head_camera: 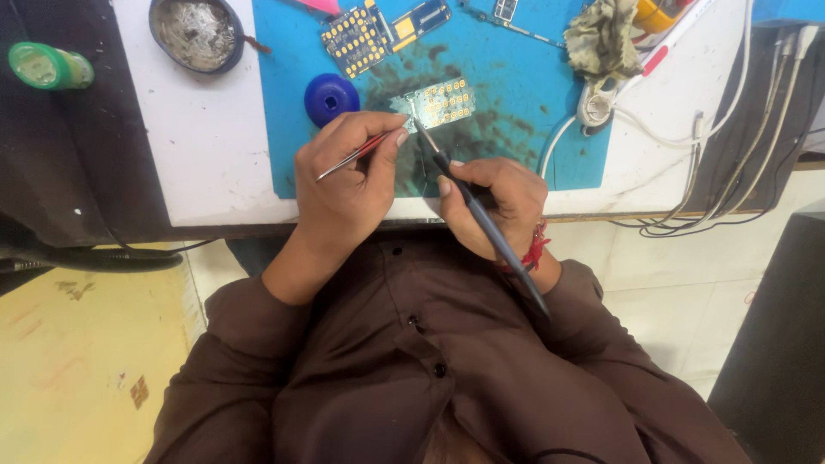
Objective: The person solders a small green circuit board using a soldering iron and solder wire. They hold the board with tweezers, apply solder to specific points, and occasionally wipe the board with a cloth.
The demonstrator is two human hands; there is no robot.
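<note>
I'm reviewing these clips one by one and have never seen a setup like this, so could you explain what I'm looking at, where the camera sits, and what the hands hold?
There is no machine here: a person in a brown shirt works with bare hands. The one picture comes from a camera on the person's head, looking down. The left hand holds tweezers; the right hand holds a thin pen-like tool with a dark cable, its tip at a small circuit board. That board lies on a stained blue mat on a white table. Nearby lie another circuit board, a blue round cap, a dark round tin, a crumpled rag and white cables.
</note>
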